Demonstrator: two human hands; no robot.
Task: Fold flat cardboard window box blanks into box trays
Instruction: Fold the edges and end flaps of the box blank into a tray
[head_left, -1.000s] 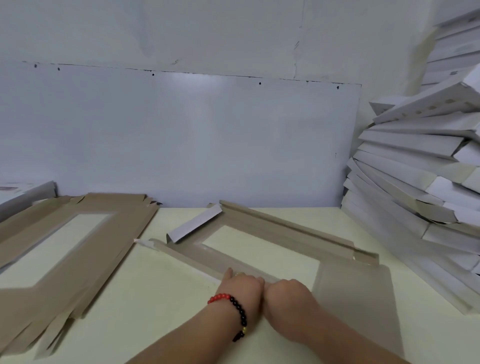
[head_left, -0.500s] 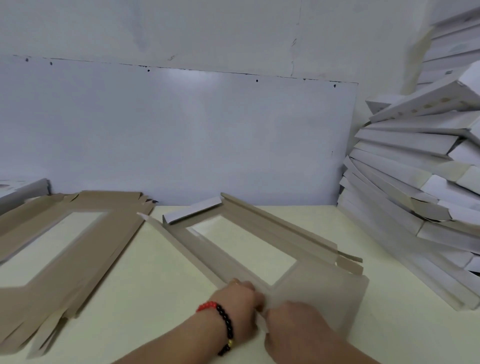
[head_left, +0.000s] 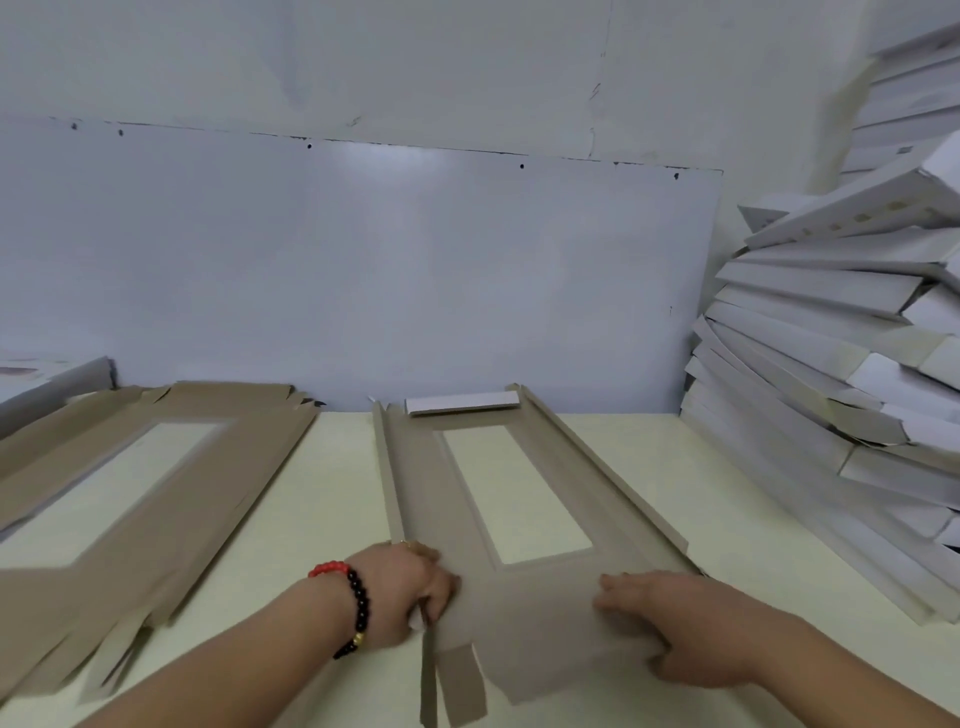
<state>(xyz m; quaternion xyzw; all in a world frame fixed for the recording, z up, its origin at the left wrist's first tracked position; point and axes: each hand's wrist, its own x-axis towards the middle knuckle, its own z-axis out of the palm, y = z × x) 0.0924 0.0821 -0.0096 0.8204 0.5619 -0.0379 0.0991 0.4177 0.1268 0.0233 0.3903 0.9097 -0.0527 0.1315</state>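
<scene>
While your left hand (head_left: 410, 590) pinches the near-left flap of the box blank (head_left: 519, 519) at the table's (head_left: 332, 493) near-centre, your right hand (head_left: 685, 623) lies flat, fingers straight, on its near panel, prob. pinning it for the fold. Flat blanks (head_left: 130, 483) wait at left edge; folded trays (head_left: 841, 374) at right.

One view only, head-worn wide-angle camera, so no second view overlaps it. Looks forward and slightly down across the table (head_left: 322, 499) toward the white wall panel (head_left: 363, 270) at its far edge. Close range: both forearms enter from the bottom edge, the table's near part fills the lower frame. Left of the panel the frame cuts a stack of flat blanks (head_left: 130, 483); right of it, piled white boxes (head_left: 831, 364). Straight edges bow near the borders.
</scene>
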